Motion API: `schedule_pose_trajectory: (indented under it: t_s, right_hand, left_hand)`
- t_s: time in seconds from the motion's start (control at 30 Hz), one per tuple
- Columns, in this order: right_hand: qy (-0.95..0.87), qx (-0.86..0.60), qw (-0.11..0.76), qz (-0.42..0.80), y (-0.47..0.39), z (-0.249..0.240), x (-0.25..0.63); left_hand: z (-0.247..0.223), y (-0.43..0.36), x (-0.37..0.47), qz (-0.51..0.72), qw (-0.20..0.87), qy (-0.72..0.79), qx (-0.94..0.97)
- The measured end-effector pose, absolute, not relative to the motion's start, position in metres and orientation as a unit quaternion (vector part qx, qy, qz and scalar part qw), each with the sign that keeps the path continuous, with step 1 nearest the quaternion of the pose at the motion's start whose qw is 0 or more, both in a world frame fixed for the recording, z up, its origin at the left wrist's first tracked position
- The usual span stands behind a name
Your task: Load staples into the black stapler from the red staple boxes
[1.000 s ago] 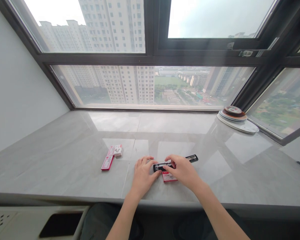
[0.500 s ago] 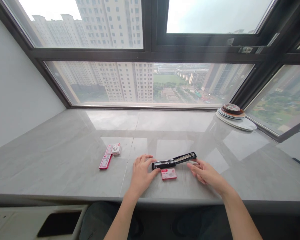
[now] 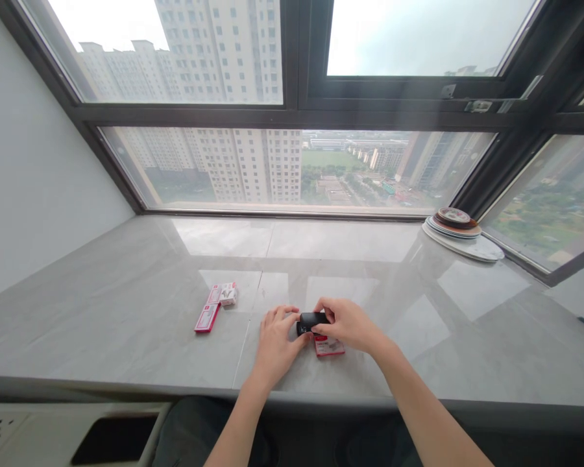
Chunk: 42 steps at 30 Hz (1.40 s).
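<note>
A black stapler (image 3: 313, 320) lies on the grey stone sill, its top arm folded down over its base. My left hand (image 3: 278, 344) is closed on the stapler's left end, thumb at the near side and fingers at the far side. My right hand (image 3: 345, 323) grips the top arm from the right between thumb and fingers, hiding the stapler's right part. Just in front of the stapler lies a small red and white box (image 3: 329, 346), partly covered by my right hand.
To the left lie red and white flat boxes (image 3: 207, 318) and a small white box (image 3: 228, 294) beside them. A stack of round plates (image 3: 462, 239) stands in the far right corner by the window. The sill's front edge runs close before me.
My right hand has moved left and swung the stapler's top arm over, so the opened-out stapler is now folded. My left hand stays at its left end. The view has tilted slightly.
</note>
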State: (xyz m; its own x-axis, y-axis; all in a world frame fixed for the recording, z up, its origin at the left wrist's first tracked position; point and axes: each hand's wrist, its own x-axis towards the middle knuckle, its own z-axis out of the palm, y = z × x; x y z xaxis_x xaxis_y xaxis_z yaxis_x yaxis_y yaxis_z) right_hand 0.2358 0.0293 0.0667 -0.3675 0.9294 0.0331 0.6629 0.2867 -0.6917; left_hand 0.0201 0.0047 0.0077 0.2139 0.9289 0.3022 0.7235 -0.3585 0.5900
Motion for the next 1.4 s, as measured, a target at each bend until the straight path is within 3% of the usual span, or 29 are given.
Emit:
schedule_pose_trajectory:
  t_s: [0.27,0.47,0.6,0.77,0.9,1.27,1.4]
  right_hand:
    - [-0.693,-0.628,0.264,0.235,0.032,0.056,0.261]
    - [-0.574,-0.649,0.367,0.339,0.04,0.027,0.279]
    - [-0.527,-0.621,0.419,0.401,0.026,0.024,0.281]
    - [-0.445,-0.59,0.409,0.536,0.001,0.026,0.28]
    - [-0.422,-0.562,0.421,0.573,-0.013,0.022,0.261]
    - [-0.505,-0.615,0.443,0.412,-0.015,0.016,0.216]
    - [-0.523,-0.627,0.427,0.388,-0.016,0.016,0.219]
  left_hand:
    - [0.016,-0.004,0.02,0.375,0.181,0.512,0.751]
    - [0.036,-0.018,0.047,0.258,0.277,0.31,0.872]
    - [0.044,-0.017,0.039,0.238,0.261,0.372,0.858]
    - [0.048,-0.007,-0.006,0.241,0.236,0.488,0.805]
    - [0.047,-0.001,-0.015,0.246,0.27,0.506,0.782]
    - [0.037,-0.007,0.01,0.286,0.292,0.461,0.788]
    - [0.032,-0.004,-0.024,0.358,0.145,0.594,0.706]
